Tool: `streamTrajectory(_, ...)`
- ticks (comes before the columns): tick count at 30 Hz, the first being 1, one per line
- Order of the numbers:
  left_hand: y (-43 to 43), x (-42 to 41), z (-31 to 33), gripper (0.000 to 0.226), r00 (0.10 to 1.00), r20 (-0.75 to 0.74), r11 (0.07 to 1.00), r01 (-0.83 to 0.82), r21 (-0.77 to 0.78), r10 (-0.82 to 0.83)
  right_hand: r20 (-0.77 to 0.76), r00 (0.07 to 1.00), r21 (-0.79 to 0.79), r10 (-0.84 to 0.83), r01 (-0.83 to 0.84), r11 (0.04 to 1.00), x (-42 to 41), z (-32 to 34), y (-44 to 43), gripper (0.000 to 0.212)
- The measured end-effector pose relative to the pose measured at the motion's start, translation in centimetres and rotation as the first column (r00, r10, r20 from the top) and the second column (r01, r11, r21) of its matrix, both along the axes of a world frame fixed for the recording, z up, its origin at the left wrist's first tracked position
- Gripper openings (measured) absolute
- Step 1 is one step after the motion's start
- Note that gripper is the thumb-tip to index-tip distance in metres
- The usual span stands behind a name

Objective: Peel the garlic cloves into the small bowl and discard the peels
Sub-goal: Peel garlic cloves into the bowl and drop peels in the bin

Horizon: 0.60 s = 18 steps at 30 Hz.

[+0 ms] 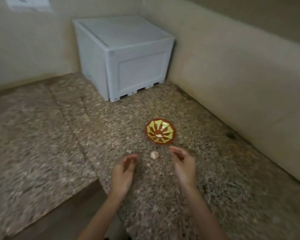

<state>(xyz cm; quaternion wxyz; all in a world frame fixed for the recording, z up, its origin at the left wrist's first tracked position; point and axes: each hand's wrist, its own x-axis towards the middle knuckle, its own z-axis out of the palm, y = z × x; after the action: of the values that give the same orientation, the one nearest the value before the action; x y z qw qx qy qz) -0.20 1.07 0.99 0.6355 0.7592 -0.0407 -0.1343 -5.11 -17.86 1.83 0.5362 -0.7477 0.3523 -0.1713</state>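
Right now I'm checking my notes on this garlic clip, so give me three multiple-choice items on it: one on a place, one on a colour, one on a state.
1. Where is the loose garlic piece?
A. against the right wall
B. on the counter between the left hand and right hand
C. at the counter's left edge

2. What colours is the bowl?
A. yellow and red-brown
B. blue and white
C. plain black

3. What do the hands hold?
A. left grips the bowl
B. right pinches the garlic piece
C. nothing

Answers: 1 B, it lies between them, on the near side of the bowl. 2 A, its inside shows a yellow pattern on red-brown. 3 C, both hover with loosely curled fingers, touching nothing.
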Motion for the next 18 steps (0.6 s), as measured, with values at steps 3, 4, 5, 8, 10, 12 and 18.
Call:
streamTrajectory(3, -1.9, 1.1, -0.5, 0.025, 0.992, 0.107, 0.989, 0.053, 0.138, -0.068, -0.184, 0.982, -0.256, -0.048, 0.000, 0.967, -0.9, -1.1, -2.4, 0.023)
streamTrajectory(4, -2.1, 1.4, -0.6, 0.028, 0.988, 0.124, 0.986, 0.076, 0.148, -0.095, -0.244, 0.968, -0.297, -0.058, -0.018, 0.955, -1.2, -1.2, -2.7, 0.027)
streamTrajectory(5, -2.1, 1.6, -0.7, 0.030, 0.985, 0.133, 0.985, 0.091, 0.147, -0.111, -0.297, 0.953, -0.331, -0.054, -0.050, 0.942, -1.4, -1.4, -2.8, 0.030)
streamTrajectory(8, -2.2, 2.5, -1.1, 0.032, 0.964, 0.169, 0.966, 0.171, 0.195, -0.205, -0.352, 0.934, -0.361, -0.059, -0.077, 0.930, -1.9, -1.5, -2.8, 0.033)
streamTrajectory(10, -2.6, 3.2, -1.5, 0.033, 0.953, 0.164, 0.952, 0.220, 0.212, -0.257, -0.328, 0.943, -0.358, -0.060, -0.066, 0.931, -1.9, -1.3, -2.8, 0.029)
streamTrajectory(12, -3.1, 3.6, -1.9, 0.034, 0.943, 0.150, 0.940, 0.262, 0.219, -0.298, -0.312, 0.948, -0.381, -0.067, -0.060, 0.923, -1.7, -1.3, -2.8, 0.026)
streamTrajectory(18, -3.8, 3.9, -2.5, 0.037, 0.893, 0.226, 0.902, 0.318, 0.293, -0.389, -0.250, 0.964, -0.437, -0.093, -0.027, 0.899, -0.3, 0.7, -2.2, 0.020)
